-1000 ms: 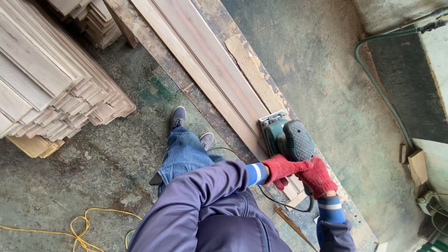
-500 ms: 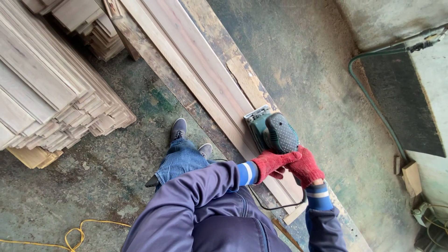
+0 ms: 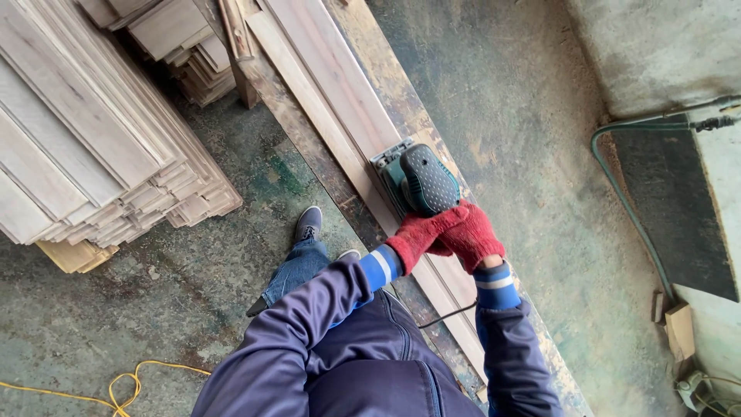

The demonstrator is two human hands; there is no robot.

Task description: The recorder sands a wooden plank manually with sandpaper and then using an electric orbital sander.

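Note:
A green and black electric sander (image 3: 415, 177) rests flat on a long pale wooden plank (image 3: 332, 85) that lies on a narrow bench. Both my hands wear red knit gloves. My left hand (image 3: 421, 234) grips the sander's rear handle from the left, and my right hand (image 3: 472, 234) is clasped over the same handle beside it. The sander's black cord (image 3: 444, 315) drops off the bench below my hands. My dark blue sleeves and jeans fill the lower middle.
A tall stack of pale boards (image 3: 93, 147) fills the left, with more boards (image 3: 185, 46) behind it. A yellow cable (image 3: 116, 386) loops on the green concrete floor. A green hose (image 3: 625, 201) runs along the right wall near a dark panel (image 3: 671, 208).
The sander has slid forward along the plank, away from me, with both hands still on it. The view has shifted so the bench sits more to the left.

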